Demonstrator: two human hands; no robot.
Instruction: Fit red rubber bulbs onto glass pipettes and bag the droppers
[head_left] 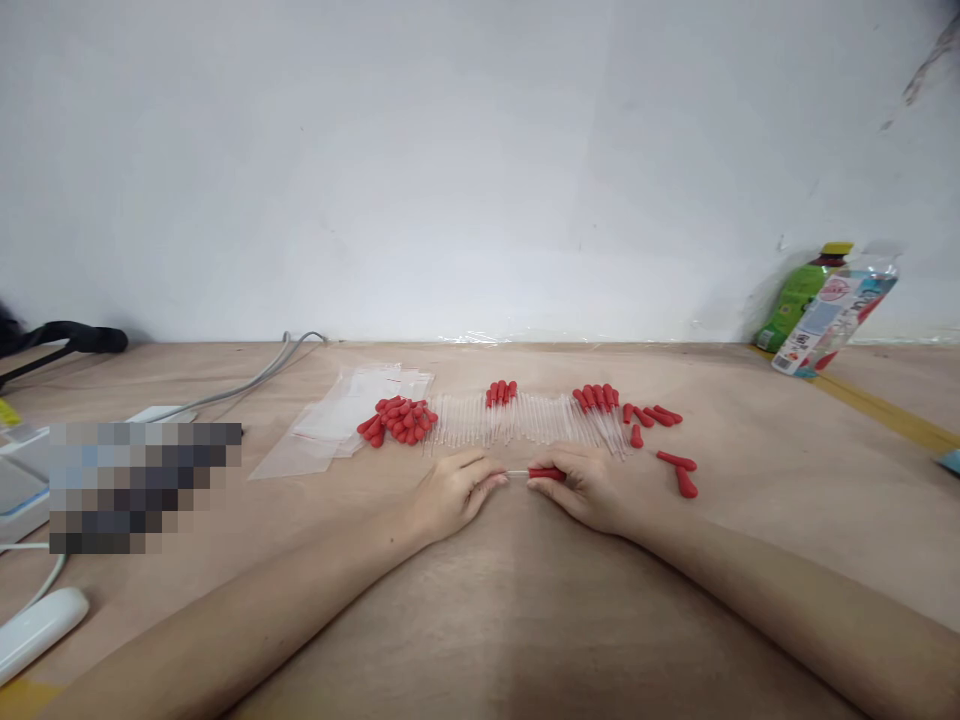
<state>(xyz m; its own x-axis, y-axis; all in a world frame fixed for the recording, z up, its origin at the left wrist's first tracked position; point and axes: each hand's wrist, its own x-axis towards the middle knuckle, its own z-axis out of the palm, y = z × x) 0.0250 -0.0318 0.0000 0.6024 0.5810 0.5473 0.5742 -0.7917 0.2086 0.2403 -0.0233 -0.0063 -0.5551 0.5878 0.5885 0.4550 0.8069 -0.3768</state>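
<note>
My left hand pinches the clear glass tube of a dropper. The fingers of my right hand close on its red rubber bulb. Both hands rest on the wooden table, held close together. Just beyond them lies a row of clear glass tubes, some capped with red bulbs. A pile of loose red bulbs sits at the row's left end, and a few more bulbs lie scattered at the right.
Clear plastic bags lie left of the pile. A grey cable runs along the back left, near white devices. Two bottles lean against the white wall at the right.
</note>
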